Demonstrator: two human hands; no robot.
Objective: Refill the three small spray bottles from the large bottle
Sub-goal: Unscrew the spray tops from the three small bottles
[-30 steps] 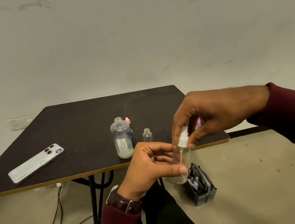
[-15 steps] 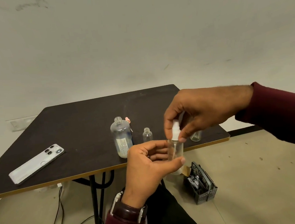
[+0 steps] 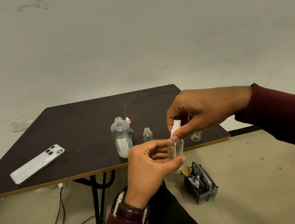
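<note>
Seen from the head camera: left hand [image 3: 147,165] curled round a small clear spray bottle [image 3: 177,147], thumb across its front and fingers behind, gripping it upright in the air just off the near edge of the table [image 3: 72,122]. Right hand [image 3: 202,114] reaching in from 3 o'clock, thumb and fingertips pinched together on the white spray pump head [image 3: 176,129] seated at the bottle's neck. Long axis of the held bottle close to vertical, nozzle end pointing up toward 12 o'clock, base down toward 6 o'clock. At 9 o'clock of the held bottle, standing upright on the dark tabletop, a large clear bottle [image 3: 121,137] with open neck and a paper label, a pink cap [image 3: 128,119] just behind it. Between the two, a second small bottle [image 3: 147,135], uncapped and upright. At 3 o'clock, partly hidden under the right hand, a third small bottle [image 3: 196,136] near the table's right corner. Far off at 9 o'clock, a white smartphone [image 3: 38,163] lying flat, cameras up. On the floor at 5 o'clock, a grey slotted plastic basket [image 3: 202,185].
</note>
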